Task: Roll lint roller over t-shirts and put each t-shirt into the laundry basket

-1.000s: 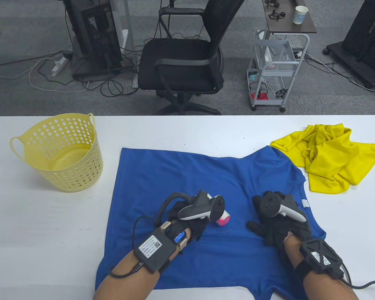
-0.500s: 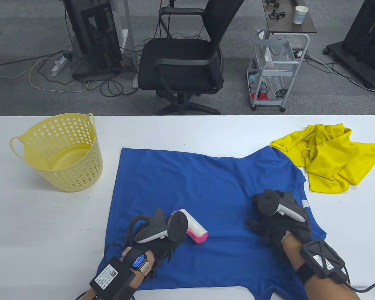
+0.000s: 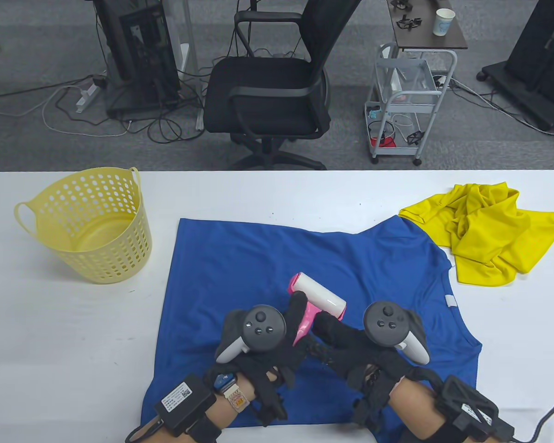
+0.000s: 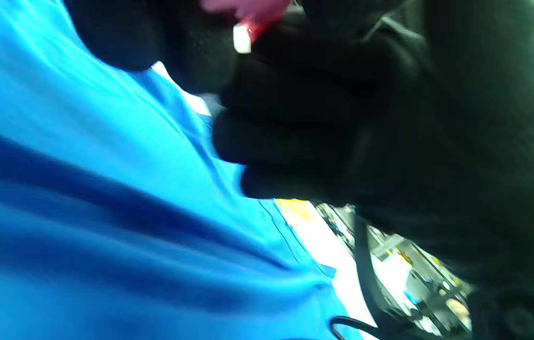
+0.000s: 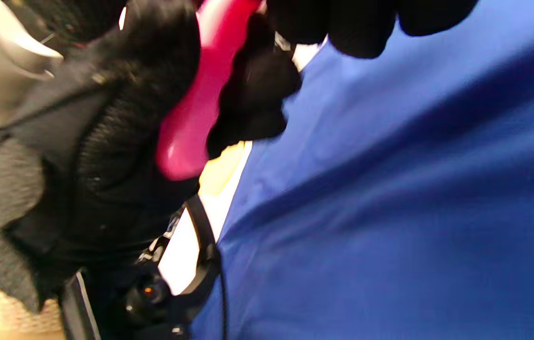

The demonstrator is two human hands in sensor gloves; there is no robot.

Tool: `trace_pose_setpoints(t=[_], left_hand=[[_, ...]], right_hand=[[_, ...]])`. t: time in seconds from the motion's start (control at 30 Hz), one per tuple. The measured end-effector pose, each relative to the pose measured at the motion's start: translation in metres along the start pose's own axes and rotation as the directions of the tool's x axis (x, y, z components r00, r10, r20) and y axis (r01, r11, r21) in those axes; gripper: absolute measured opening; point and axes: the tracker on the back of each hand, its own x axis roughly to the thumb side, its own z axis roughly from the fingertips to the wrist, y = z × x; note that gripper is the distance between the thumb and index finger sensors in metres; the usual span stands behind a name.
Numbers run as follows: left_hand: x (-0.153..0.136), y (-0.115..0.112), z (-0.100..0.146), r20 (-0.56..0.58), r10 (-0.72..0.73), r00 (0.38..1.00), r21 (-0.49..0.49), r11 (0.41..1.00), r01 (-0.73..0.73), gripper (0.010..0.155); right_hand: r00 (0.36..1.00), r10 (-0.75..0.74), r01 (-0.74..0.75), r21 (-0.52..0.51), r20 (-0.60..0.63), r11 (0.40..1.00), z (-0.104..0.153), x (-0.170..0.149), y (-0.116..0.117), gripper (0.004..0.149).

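My left hand [image 3: 277,350] grips the pink handle of the lint roller [image 3: 317,302] above the blue t-shirt [image 3: 258,263], and my right hand [image 3: 351,346] touches it — whether it grips, I cannot tell. The laundry basket [image 3: 85,221] at 10 o'clock holds nothing and the yellow t-shirt [image 3: 484,230] waits crumpled at 2 o'clock — so I judge most of the task remains.

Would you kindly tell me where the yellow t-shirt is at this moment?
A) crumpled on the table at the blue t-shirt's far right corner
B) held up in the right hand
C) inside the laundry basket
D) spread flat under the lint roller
A: in the table view the yellow t-shirt lies crumpled on the table at the far right corner of the flat blue t-shirt, while the laundry basket at the left holds nothing.
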Motion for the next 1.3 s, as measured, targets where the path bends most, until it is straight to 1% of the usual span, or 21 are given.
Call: trace_pose_setpoints(t=[0.1, 0.17, 0.23, 0.27, 0.33, 0.43, 0.5, 0.57, 0.6, 0.63, 0.67, 0.7, 0.73, 0.77, 0.8, 0.83, 0.87, 0.9, 1.0, 1.13, 1.3], left_hand=[[-0.002, -0.004, -0.001, 0.101, 0.064, 0.993, -0.080, 0.995, -0.056, 0.079], [-0.007, -0.003, -0.003, 0.128, 0.208, 0.970, -0.207, 0.962, -0.180, 0.079], [-0.008, -0.003, -0.004, 0.131, 0.274, 0.953, -0.262, 0.936, -0.234, 0.081], [-0.009, -0.003, -0.005, 0.150, 0.246, 0.958, -0.259, 0.944, -0.202, 0.085], [-0.010, -0.003, -0.006, 0.141, 0.222, 0.965, -0.256, 0.950, -0.181, 0.086], [-0.017, 0.005, -0.005, 0.104, 0.205, 0.973, -0.164, 0.969, -0.187, 0.081], [-0.031, 0.020, 0.000, 0.043, 0.115, 0.992, -0.010, 0.993, -0.114, 0.066], [-0.053, 0.036, 0.005, -0.055, -0.143, 0.988, 0.157, 0.976, 0.150, 0.061], [-0.070, 0.045, 0.005, -0.127, -0.360, 0.924, 0.188, 0.906, 0.379, 0.062], [-0.089, 0.051, 0.005, -0.206, -0.565, 0.798, 0.120, 0.795, 0.594, 0.065], [-0.106, 0.055, 0.005, -0.270, -0.684, 0.678, 0.003, 0.704, 0.711, 0.072], [-0.128, 0.057, 0.008, -0.309, -0.772, 0.555, -0.177, 0.620, 0.764, 0.077], [-0.139, 0.055, 0.010, -0.310, -0.788, 0.533, -0.257, 0.609, 0.751, 0.081], [-0.157, 0.054, 0.013, -0.331, -0.752, 0.570, -0.382, 0.659, 0.647, 0.083], [-0.171, 0.051, 0.018, -0.408, -0.694, 0.593, -0.459, 0.717, 0.524, 0.086], [-0.180, 0.049, 0.021, -0.468, -0.636, 0.614, -0.484, 0.766, 0.423, 0.090], [-0.188, 0.047, 0.023, -0.524, -0.524, 0.671, -0.468, 0.836, 0.287, 0.092], [-0.190, 0.047, 0.023, -0.566, -0.474, 0.675, -0.431, 0.868, 0.249, 0.093], [-0.190, 0.048, 0.021, -0.550, -0.525, 0.650, -0.465, 0.839, 0.283, 0.097], [-0.191, 0.048, 0.022, -0.523, -0.531, 0.666, -0.471, 0.832, 0.294, 0.100], [-0.191, 0.047, 0.023, -0.517, -0.528, 0.674, -0.483, 0.830, 0.280, 0.100]], right_hand=[[0.989, -0.145, 0.146, 0.040, -0.024, 0.989, -0.001, -0.010, 0.005, 0.104], [0.967, -0.253, 0.253, 0.023, -0.021, 0.967, 0.001, -0.012, 0.004, 0.105], [0.955, -0.295, 0.295, -0.070, 0.001, 0.953, 0.000, -0.013, 0.000, 0.099], [0.958, -0.285, 0.285, -0.123, 0.014, 0.951, -0.001, -0.014, -0.003, 0.092], [0.966, -0.256, 0.259, -0.156, 0.037, 0.953, -0.002, -0.018, -0.006, 0.082], [0.976, -0.212, 0.215, -0.248, 0.038, 0.944, -0.001, -0.024, -0.022, 0.072], [0.992, -0.120, 0.127, -0.324, 0.043, 0.937, 0.007, -0.025, -0.043, 0.071], [0.997, 0.081, -0.076, -0.371, -0.003, 0.925, 0.019, -0.022, -0.069, 0.070], [0.981, 0.189, -0.192, -0.391, -0.048, 0.900, 0.026, -0.019, -0.080, 0.069], [0.936, 0.322, -0.351, -0.413, -0.141, 0.840, 0.036, -0.017, -0.093, 0.067], [0.902, 0.394, -0.432, -0.420, -0.177, 0.798, 0.041, -0.015, -0.099, 0.065], [0.822, 0.501, -0.569, -0.420, -0.271, 0.707, 0.050, -0.015, -0.107, 0.062], [0.801, 0.516, -0.598, -0.404, -0.302, 0.692, 0.052, -0.016, -0.109, 0.061], [0.760, 0.539, -0.645, -0.314, -0.363, 0.697, 0.058, -0.020, -0.111, 0.060], [0.741, 0.538, -0.654, -0.249, -0.402, 0.714, 0.061, -0.025, -0.111, 0.059], [0.737, 0.533, -0.651, -0.225, -0.415, 0.725, 0.062, -0.028, -0.110, 0.058], [0.737, 0.523, -0.640, -0.192, -0.428, 0.744, 0.063, -0.031, -0.110, 0.058], [0.736, 0.511, -0.616, -0.128, -0.444, 0.777, 0.062, -0.035, -0.108, 0.057], [0.718, 0.520, -0.611, -0.061, -0.463, 0.789, 0.053, -0.042, -0.100, 0.058], [0.636, 0.599, -0.705, -0.050, -0.486, 0.708, 0.032, -0.040, -0.093, 0.059], [0.654, 0.556, -0.678, -0.071, -0.514, 0.731, -0.019, -0.045, -0.103, 0.061]])
